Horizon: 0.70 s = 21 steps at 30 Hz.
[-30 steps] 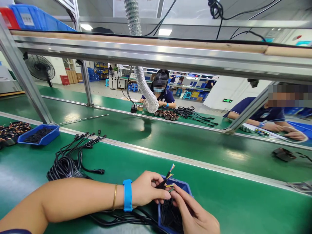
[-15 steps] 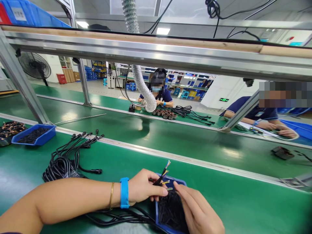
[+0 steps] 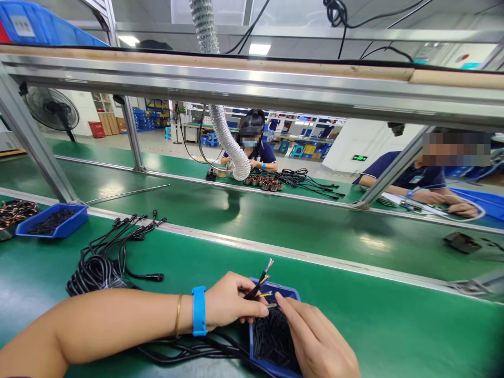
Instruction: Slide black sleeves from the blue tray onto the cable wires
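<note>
My left hand point(image 3: 240, 300) is closed round several black cables, whose stripped ends point(image 3: 268, 270) fan out with thin coloured wires. Below those ends sits a blue bin point(image 3: 252, 344) full of small black tubes point(image 3: 272, 333). My right hand point(image 3: 317, 331) is over the bin's right side, its fingers together and their tips at the lowest wire end. Whatever its thumb and fingertips may pinch is hidden. The black cables point(image 3: 169, 357) run under my left forearm along the green bench.
Coiled black cables with connectors point(image 3: 96, 270) lie at the left, beside a blue tray of black pieces point(image 3: 53, 223) and copper-wound parts point(image 3: 16, 212). A metal shelf beam point(image 3: 236, 86) crosses above. Two people work across the bench. A ribbed duct point(image 3: 226, 131) hangs mid-view.
The view has shifted slightly. My right fingertips have come a little closer to the lowest wire end, while my left hand keeps its hold on the cables.
</note>
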Motion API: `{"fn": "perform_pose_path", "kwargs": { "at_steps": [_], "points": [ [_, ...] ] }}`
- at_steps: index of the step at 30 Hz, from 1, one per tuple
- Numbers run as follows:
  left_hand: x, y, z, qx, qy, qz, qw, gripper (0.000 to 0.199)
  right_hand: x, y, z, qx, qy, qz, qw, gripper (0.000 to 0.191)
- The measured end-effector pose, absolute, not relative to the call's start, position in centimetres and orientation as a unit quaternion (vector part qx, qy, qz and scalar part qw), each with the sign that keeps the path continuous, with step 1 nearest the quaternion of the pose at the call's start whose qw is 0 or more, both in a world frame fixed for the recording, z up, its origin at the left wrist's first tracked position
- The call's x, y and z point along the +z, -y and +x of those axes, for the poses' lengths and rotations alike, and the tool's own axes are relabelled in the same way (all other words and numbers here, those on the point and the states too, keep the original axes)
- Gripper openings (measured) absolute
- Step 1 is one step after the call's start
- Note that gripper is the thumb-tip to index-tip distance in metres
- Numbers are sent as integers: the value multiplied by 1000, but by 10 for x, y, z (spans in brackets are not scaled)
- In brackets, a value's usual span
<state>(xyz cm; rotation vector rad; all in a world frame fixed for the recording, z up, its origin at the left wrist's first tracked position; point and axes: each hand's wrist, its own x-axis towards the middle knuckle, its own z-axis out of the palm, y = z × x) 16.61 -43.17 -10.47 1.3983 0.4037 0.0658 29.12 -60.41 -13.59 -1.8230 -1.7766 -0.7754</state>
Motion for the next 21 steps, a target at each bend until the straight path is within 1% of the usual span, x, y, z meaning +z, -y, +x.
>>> {"fn": "perform_pose_path", "kwargs": {
  "at_steps": [6, 9, 16, 18, 21],
  "points": [
    [-104, 433, 166, 29, -196, 638, 744, 34, -135, 604, 290, -287, 649, -666, 230, 33],
    [-104, 433, 167, 27, -198, 638, 744, 34, -135, 603, 290, -294, 653, -661, 226, 33],
    [-106, 431, 167, 32, -202, 653, 729, 28, -140, 606, 291, -332, 670, -644, 161, 35],
    [-105, 432, 167, 29, -211, 659, 721, 26, -141, 607, 290, -343, 675, -638, 138, 39],
    [-104, 433, 166, 22, -225, 663, 714, 25, -142, 604, 284, -359, 665, -643, 124, 54]
  ]
}}
